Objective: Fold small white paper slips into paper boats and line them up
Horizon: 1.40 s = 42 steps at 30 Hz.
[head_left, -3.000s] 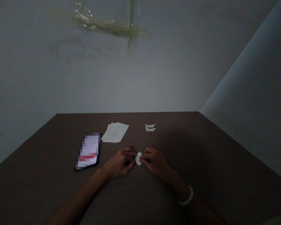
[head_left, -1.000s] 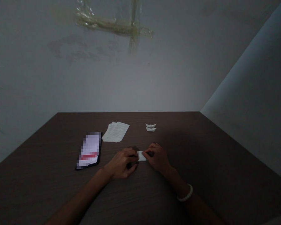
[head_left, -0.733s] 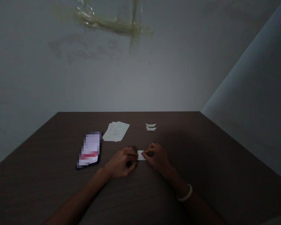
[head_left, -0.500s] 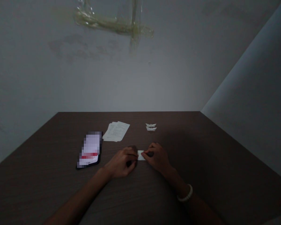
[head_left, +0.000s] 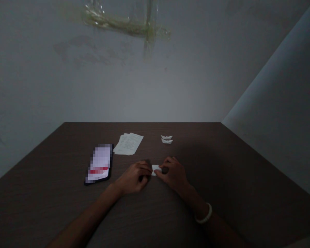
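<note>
A small folded piece of white paper (head_left: 156,168) lies on the dark wooden table (head_left: 155,213) between my two hands. My left hand (head_left: 137,175) rests at its left edge, fingers curled and fingertips closed on that edge. From the right, my right hand (head_left: 172,173) pinches the paper with thumb and index finger, the thumb over its middle. The fingers cover both sides of the paper, so only its middle part shows. Beyond the hands, two small folded paper boats (head_left: 167,141) stand close together, one behind the other.
Left of the boats lies a loose stack of printed paper sheets (head_left: 128,144). A phone (head_left: 99,163) with a lit, blurred screen is on the left, near my left hand. The wall (head_left: 155,86) meets the table's back edge, and another wall slants along the right.
My right thumb has slid a little left across the paper, and its index finger now sits at the upper right edge. My left hand has hardly moved.
</note>
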Motion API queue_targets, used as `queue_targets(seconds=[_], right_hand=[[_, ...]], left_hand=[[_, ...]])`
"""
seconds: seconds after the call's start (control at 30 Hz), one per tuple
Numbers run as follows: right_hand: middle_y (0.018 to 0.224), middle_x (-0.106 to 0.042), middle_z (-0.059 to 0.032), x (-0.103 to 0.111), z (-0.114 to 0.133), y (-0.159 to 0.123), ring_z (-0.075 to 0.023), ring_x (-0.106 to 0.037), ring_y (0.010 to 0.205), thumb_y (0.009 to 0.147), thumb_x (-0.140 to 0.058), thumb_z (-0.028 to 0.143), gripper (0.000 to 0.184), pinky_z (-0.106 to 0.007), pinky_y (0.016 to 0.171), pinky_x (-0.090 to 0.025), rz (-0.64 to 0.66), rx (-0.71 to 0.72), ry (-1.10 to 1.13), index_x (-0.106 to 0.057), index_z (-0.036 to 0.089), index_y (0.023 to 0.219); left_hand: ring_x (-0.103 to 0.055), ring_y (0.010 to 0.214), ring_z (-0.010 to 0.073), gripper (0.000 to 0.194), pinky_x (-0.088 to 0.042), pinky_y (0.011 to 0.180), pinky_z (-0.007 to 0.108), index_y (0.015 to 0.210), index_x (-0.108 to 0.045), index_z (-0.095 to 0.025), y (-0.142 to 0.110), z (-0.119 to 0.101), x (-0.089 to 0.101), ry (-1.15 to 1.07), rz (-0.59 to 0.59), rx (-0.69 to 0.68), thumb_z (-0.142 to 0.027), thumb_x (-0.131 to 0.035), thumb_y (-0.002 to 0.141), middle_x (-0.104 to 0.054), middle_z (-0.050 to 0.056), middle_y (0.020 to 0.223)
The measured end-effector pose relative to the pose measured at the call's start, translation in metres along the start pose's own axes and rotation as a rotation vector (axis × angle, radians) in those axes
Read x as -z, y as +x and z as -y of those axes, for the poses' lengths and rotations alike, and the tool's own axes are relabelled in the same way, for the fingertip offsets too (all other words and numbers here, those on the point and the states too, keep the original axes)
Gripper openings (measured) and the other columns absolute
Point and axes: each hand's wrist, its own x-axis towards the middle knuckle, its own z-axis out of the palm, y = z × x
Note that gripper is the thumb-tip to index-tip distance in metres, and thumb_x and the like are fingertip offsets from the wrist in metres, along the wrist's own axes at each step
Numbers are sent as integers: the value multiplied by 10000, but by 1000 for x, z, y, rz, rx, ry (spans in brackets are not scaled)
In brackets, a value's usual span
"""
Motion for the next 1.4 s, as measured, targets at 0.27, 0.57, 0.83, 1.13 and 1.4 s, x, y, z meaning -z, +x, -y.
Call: queue_targets(seconds=[0.27, 0.57, 0.83, 1.13, 1.4], right_hand=[[831, -641, -32, -1, 4, -2, -197, -556, 841, 730, -753, 450, 238, -301, 724, -427, -26, -17, -47, -702, 224, 780], [852, -634, -29, -2, 1, -3, -208, -555, 856, 680, -789, 455, 274, -312, 753, -435, -18, -9, -29, -695, 230, 804], [807, -633, -18, -3, -7, 2, -167, -566, 807, 800, -697, 270, 83, -293, 772, -433, 5, 18, 39, -708, 229, 729], [766, -634, -8, -5, -7, 2, -159, -565, 774, 784, -706, 247, 91, -283, 745, -427, -8, -11, 42, -708, 231, 695], [769, -654, -13, -2, -8, 3, -161, -586, 774, 791, -690, 214, 108, -287, 757, -429, -25, -42, 39, -702, 228, 685]], left_hand=[[-600, 916, 220, 346, -485, 864, 372, 898, -711, -156, 2, -1, 0, -14, -7, 19, -46, -444, 709, -699, 73, 897], [-592, 921, 217, 302, -482, 868, 366, 865, -700, -164, 1, 0, 0, -4, -21, 26, -49, -457, 727, -699, 60, 887], [-561, 924, 230, 331, -471, 860, 378, 1007, -668, -162, -1, 1, -1, 116, 19, -2, -75, -477, 751, -650, 78, 944], [-537, 925, 244, 301, -449, 840, 387, 1049, -676, -187, 1, -6, -1, 234, 94, -5, -149, -531, 787, -581, 83, 969], [-531, 911, 241, 291, -448, 806, 371, 1032, -680, -183, 0, -5, -4, 245, 90, 0, -150, -531, 784, -573, 79, 949]])
